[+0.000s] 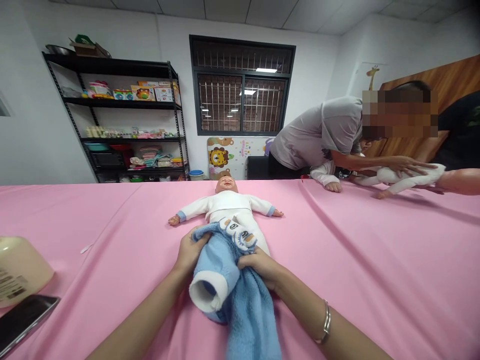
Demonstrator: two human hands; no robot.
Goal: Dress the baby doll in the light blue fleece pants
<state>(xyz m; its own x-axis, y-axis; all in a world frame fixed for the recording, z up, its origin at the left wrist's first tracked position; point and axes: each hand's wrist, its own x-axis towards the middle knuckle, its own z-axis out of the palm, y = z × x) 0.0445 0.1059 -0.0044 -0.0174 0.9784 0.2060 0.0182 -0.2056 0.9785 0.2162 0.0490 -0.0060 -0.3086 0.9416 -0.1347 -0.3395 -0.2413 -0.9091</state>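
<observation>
Both my hands grip a small blue fleece garment (251, 300) with a white cuff and an animal face on it. My left hand (190, 250) is closed around its left edge, the thumb on top. On the other side, my right hand (260, 265) pinches the fabric below the animal face. The cuffed opening faces me, and the rest of the cloth hangs toward the near edge. Just beyond lies a baby doll (228, 202) on its back in white clothes with blue cuffs, arms spread. The garment hides part of its legs.
A pink cloth (123, 240) covers the table. At the left are a cream bottle (22, 270) and a dark phone (26, 320). A co-worker (318, 125) at the right leans over another doll (412, 177). Black shelves (123, 102) stand behind.
</observation>
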